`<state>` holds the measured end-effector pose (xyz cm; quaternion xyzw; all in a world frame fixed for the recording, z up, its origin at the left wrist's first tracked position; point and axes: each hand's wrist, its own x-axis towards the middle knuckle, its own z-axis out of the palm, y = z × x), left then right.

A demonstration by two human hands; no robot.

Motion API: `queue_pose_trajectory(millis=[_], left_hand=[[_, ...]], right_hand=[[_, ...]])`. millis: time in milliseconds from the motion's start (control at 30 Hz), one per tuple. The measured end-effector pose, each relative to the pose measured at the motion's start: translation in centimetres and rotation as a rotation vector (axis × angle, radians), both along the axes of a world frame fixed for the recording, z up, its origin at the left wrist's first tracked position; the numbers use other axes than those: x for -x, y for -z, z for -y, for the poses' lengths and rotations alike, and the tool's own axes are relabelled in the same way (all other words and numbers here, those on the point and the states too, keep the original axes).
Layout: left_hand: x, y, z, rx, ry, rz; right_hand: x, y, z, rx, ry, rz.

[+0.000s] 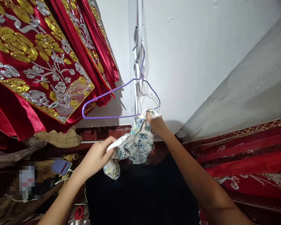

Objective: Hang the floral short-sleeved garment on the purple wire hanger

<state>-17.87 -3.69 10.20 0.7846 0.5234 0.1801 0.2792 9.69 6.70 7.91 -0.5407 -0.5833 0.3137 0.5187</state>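
A crumpled garment (140, 147) with a white edge and a blue, grey and yellow pattern is stretched between my two hands; its exact kind does not show. My left hand (99, 154) pinches the white edge at its lower left end, thumb below and fingers above. My right hand (155, 123) grips the upper right end, its fingertips partly covered by the fabric. Just above hangs a purple wire hanger (107, 92), its lower bar level with the garment's top. Whether cloth and bar touch, I cannot tell.
The hanger hooks onto a white metal rack (137, 56) by the white wall (189, 47). Red cloth with gold and silver sequins (44, 62) hangs at left. Grey sheer fabric (245, 90) and red cloth (248, 159) are at right. A phone (62, 167) lies lower left with cables.
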Motion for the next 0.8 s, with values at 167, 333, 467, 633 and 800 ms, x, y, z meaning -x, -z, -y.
queue_pose_trajectory(millis=[167,333,467,633,800], left_hand=[[2.5,-2.0,-1.9,-0.007,0.049,-0.247],[1.5,-5.8,-4.2,-0.329,-0.065,-0.147],[0.0,-7.1,-6.1,-0.348,-0.142,-0.168],[0.2,-4.8,-9.2,-0.174,-0.081,-0.321],[0.9,-4.0,-10.5,-0.502,-0.216,-0.056]], right_hand=[[-3.3,-0.2,1.9,-0.141,0.014,0.212],[-4.7,-1.9,3.1,-0.19,0.06,0.235],[-5.2,-2.1,3.4,-0.21,0.094,0.227],[-5.4,-1.7,3.7,-0.183,0.076,0.224],[-4.5,-1.6,3.5,-0.096,0.051,0.245]])
